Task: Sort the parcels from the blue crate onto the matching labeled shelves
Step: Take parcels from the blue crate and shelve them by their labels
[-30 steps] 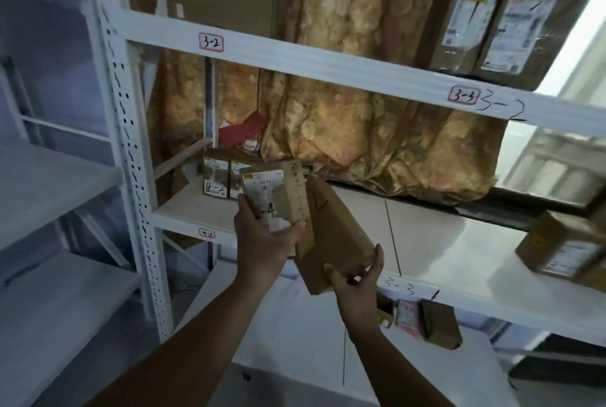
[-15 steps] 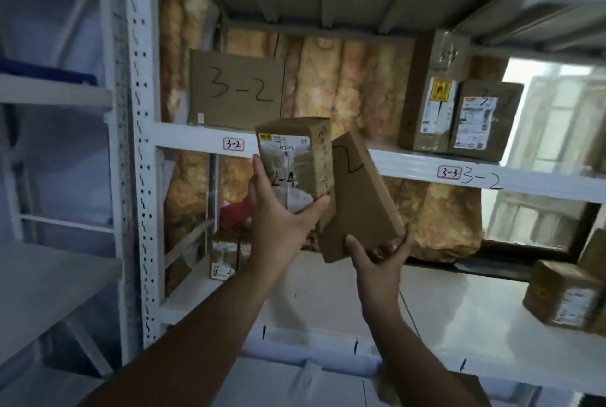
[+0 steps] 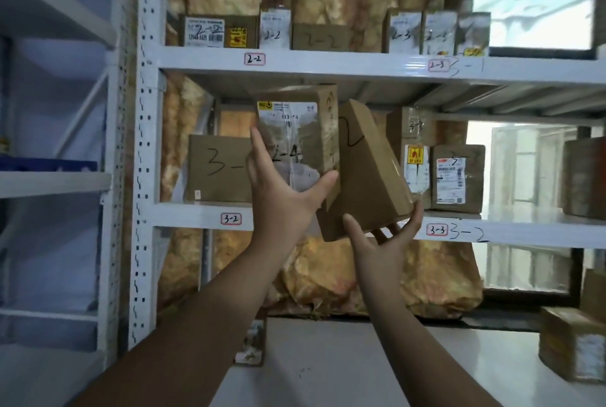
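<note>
Parcel marked 2-4 [image 3: 296, 131] stands upright, held from below in the left grip [image 3: 282, 200]. Right grip [image 3: 380, 242] holds a tilted brown parcel [image 3: 367, 174] just beside; the 2-row shelf [image 3: 328, 63] lies above both.

Parcel storeroom, no question: white steel racking [image 3: 144, 144] with punched uprights, and red-bordered bay tags on the shelf edges: 2-2 tag [image 3: 254, 59], 2-3 tag [image 3: 437, 65], 3-2 tag [image 3: 231, 219], 3-3 tag [image 3: 437, 230]. Cardboard parcels lined the boards with courier labels and barcodes facing out and bay codes inked on by hand. A top-shelf box [image 3: 218, 31] read 2-2, and a larger carton [image 3: 216, 167] below read 3-. Even the 2-4 parcel [image 3: 301, 124] in the left hand [image 3: 282, 200] and the brown box [image 3: 367, 177] in the right hand [image 3: 380, 249] carried pen marks.
</note>
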Demonstrator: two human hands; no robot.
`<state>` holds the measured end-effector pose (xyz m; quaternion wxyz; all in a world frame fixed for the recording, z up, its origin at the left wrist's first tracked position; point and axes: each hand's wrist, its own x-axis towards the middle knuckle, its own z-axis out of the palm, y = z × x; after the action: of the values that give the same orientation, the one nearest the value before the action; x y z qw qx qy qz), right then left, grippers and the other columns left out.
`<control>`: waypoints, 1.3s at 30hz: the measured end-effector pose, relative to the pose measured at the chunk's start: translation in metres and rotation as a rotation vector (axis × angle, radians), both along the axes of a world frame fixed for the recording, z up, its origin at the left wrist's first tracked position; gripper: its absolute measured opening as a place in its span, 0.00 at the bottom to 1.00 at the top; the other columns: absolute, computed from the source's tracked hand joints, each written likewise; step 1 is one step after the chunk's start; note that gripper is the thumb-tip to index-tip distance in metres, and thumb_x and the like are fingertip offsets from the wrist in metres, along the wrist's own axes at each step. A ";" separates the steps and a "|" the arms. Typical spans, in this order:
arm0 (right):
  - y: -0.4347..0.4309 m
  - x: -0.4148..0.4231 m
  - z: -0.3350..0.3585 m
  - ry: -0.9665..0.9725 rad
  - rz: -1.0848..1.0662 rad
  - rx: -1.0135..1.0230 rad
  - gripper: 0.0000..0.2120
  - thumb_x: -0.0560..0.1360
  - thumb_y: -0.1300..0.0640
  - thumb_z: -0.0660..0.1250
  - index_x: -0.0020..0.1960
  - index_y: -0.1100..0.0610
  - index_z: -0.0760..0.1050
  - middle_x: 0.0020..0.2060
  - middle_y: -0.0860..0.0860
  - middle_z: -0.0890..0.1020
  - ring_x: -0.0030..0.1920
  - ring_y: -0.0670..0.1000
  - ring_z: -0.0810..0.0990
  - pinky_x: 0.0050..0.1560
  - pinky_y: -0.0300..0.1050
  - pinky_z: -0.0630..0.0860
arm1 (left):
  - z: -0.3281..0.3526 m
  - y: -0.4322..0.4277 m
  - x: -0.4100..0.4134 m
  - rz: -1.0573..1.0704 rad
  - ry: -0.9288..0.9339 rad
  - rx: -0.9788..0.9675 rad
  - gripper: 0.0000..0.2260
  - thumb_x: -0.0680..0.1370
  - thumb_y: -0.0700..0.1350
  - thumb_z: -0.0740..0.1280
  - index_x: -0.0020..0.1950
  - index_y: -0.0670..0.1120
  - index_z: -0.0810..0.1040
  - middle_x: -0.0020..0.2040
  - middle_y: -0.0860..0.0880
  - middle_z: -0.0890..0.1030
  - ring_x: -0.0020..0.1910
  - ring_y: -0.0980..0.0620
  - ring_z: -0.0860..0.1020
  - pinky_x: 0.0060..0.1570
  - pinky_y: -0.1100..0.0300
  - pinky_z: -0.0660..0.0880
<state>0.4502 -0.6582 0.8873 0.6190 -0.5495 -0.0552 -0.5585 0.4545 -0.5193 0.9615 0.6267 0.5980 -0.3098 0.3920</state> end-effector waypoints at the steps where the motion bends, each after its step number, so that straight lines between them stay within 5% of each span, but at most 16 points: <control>1: 0.001 -0.001 0.002 -0.019 -0.010 0.012 0.51 0.67 0.57 0.78 0.71 0.29 0.47 0.73 0.54 0.65 0.66 0.51 0.74 0.44 0.25 0.75 | 0.000 -0.001 -0.001 -0.001 -0.015 0.000 0.52 0.68 0.51 0.77 0.78 0.53 0.42 0.74 0.56 0.54 0.65 0.67 0.53 0.61 0.69 0.57; 6: -0.007 -0.011 0.017 -0.068 -0.040 0.052 0.51 0.68 0.57 0.78 0.73 0.31 0.46 0.73 0.53 0.65 0.64 0.48 0.74 0.44 0.25 0.75 | 0.011 -0.015 0.001 -0.016 -0.106 -0.031 0.55 0.66 0.48 0.78 0.78 0.50 0.39 0.72 0.60 0.48 0.68 0.70 0.47 0.57 0.86 0.50; 9: -0.028 -0.018 0.025 -0.112 -0.074 0.017 0.51 0.68 0.57 0.77 0.72 0.30 0.46 0.75 0.49 0.61 0.66 0.47 0.72 0.53 0.33 0.75 | 0.019 -0.033 -0.003 -0.024 -0.126 -0.033 0.54 0.66 0.48 0.78 0.78 0.50 0.40 0.69 0.62 0.45 0.63 0.77 0.45 0.53 0.89 0.47; 15: -0.085 -0.034 0.037 -0.103 -0.173 -0.028 0.53 0.65 0.53 0.80 0.73 0.30 0.46 0.75 0.45 0.58 0.66 0.49 0.70 0.64 0.49 0.74 | 0.034 -0.087 -0.017 -0.076 -0.115 -0.021 0.55 0.66 0.47 0.78 0.77 0.57 0.39 0.76 0.55 0.48 0.66 0.70 0.49 0.64 0.72 0.54; 18: -0.128 -0.044 0.040 -0.094 -0.207 -0.002 0.52 0.61 0.45 0.78 0.70 0.25 0.46 0.76 0.45 0.58 0.71 0.54 0.67 0.68 0.57 0.71 | 0.041 -0.128 -0.026 -0.103 -0.140 0.000 0.56 0.66 0.45 0.79 0.77 0.55 0.39 0.65 0.64 0.51 0.55 0.86 0.48 0.50 0.89 0.51; 20: -0.164 -0.055 0.041 -0.100 -0.226 0.023 0.51 0.60 0.45 0.77 0.68 0.23 0.46 0.76 0.46 0.57 0.72 0.53 0.66 0.68 0.57 0.70 | 0.047 -0.165 -0.032 -0.116 -0.137 0.006 0.56 0.67 0.44 0.78 0.77 0.54 0.37 0.62 0.63 0.50 0.50 0.89 0.48 0.45 0.91 0.52; 24: -0.244 -0.078 0.043 -0.134 -0.279 0.045 0.50 0.67 0.52 0.79 0.68 0.23 0.46 0.75 0.48 0.59 0.69 0.51 0.68 0.65 0.49 0.71 | 0.066 -0.241 -0.059 -0.160 -0.128 -0.004 0.58 0.66 0.46 0.79 0.76 0.58 0.34 0.72 0.53 0.50 0.64 0.70 0.52 0.55 0.86 0.52; 27: -0.309 -0.098 0.046 -0.139 -0.281 0.077 0.49 0.67 0.52 0.78 0.71 0.27 0.46 0.74 0.50 0.62 0.68 0.52 0.71 0.62 0.47 0.73 | 0.083 -0.304 -0.078 -0.144 -0.130 -0.003 0.59 0.66 0.48 0.79 0.76 0.56 0.33 0.78 0.49 0.42 0.75 0.57 0.48 0.64 0.68 0.50; 32: -0.400 -0.131 0.050 -0.144 -0.191 0.126 0.47 0.69 0.52 0.74 0.75 0.37 0.46 0.65 0.50 0.69 0.55 0.41 0.76 0.46 0.33 0.73 | 0.114 -0.399 -0.102 -0.164 -0.055 0.029 0.57 0.67 0.52 0.77 0.77 0.52 0.34 0.78 0.49 0.39 0.77 0.49 0.46 0.71 0.56 0.51; 36: -0.457 -0.143 0.050 -0.113 -0.125 0.193 0.53 0.58 0.36 0.76 0.74 0.34 0.47 0.67 0.53 0.70 0.58 0.50 0.78 0.59 0.54 0.76 | 0.136 -0.461 -0.106 -0.145 -0.154 0.038 0.57 0.65 0.53 0.78 0.78 0.51 0.38 0.78 0.49 0.48 0.76 0.49 0.53 0.63 0.61 0.57; 39: -0.498 -0.151 0.050 -0.103 -0.117 0.219 0.51 0.58 0.37 0.74 0.73 0.32 0.47 0.66 0.52 0.71 0.61 0.55 0.77 0.62 0.56 0.75 | 0.157 -0.499 -0.108 -0.098 -0.253 0.089 0.57 0.65 0.55 0.78 0.78 0.52 0.38 0.78 0.49 0.48 0.75 0.47 0.57 0.68 0.55 0.62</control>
<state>0.2995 -1.1557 0.9377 0.6382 -0.4513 0.0064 -0.6237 0.3464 -1.0179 1.1186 0.5737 0.5553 -0.4323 0.4191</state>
